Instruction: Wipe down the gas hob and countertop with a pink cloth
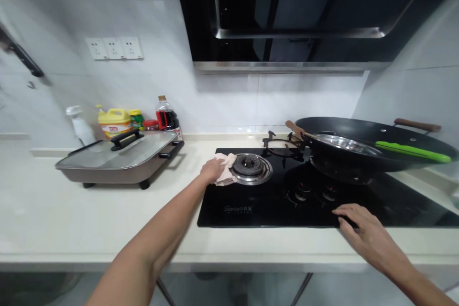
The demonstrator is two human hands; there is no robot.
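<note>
My left hand [211,170] is closed on a pale pink cloth [225,173], pressed against the left side of the round gas burner [249,167]. That burner has a shiny metal ring and sits bare on the black glass cooktop [229,215]. Its black pan support [283,147] appears to lie further back on the glass, beside the wok. Near the front edge of the cooktop rests my right hand [364,229], holding nothing, thumb apart from its slightly bent fingers. Two control knobs [301,192] are just beyond that hand.
A big black wok [358,129] covers the right burner, with a green-handled utensil [412,150] and a wooden-handled one [296,128] in it. To the left stands a lidded electric pan [107,174]. Bottles and jars [167,117] line the wall. The range hood [294,68] hangs above.
</note>
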